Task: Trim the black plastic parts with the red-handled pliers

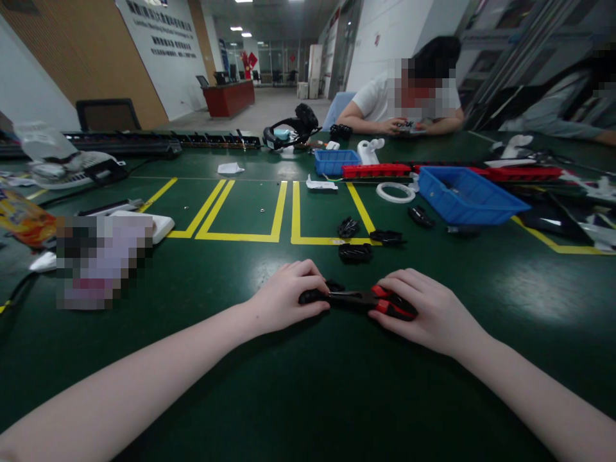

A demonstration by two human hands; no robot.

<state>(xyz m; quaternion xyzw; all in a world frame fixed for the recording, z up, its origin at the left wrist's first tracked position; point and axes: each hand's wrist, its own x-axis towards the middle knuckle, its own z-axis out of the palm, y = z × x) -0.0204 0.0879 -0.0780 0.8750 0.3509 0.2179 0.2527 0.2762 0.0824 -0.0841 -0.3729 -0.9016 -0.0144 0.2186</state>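
Office hall at back, with red desk (228, 98) and white wall with lettering (163, 45). In front, dark green table (308, 391), glossy, marked out in yellow tape (235, 238).

Near edge of table, centre: pliers (359, 298), red and black, lying level between both hands with nose toward left. Gripped in right hand (423, 308), with fingers over handles and thumb on near side. In left hand (291, 295), pinched between fingers and thumb: small black part (312, 296), at nose of pliers. Bite of jaws on black part: cannot tell, too dark and small. Just beyond left fingertips, another dark piece (333, 284), partly hidden.

Farther out on table, near right end of central tape marks: loose black pieces, including one nearest pliers (355, 253), one behind it (348, 226), one lying across tape (387, 237) and one farther right (420, 216). Beyond these, white ring (397, 200), just beside large blue bin (469, 208). Smaller blue bin (337, 165) farther back, next to red strip (375, 171). Two white scraps nearby, one (231, 168) left of the other (321, 185). Black headgear (289, 136) behind.

At left: pixelated flat object (108, 256) against white block (163, 226), orange packet (24, 215) beside, clear bag (43, 141) farther back.

Across table, co-worker (373, 99) in white shirt, with both hands (400, 125) at small dark item. Second person (553, 119) at right edge, blurred.
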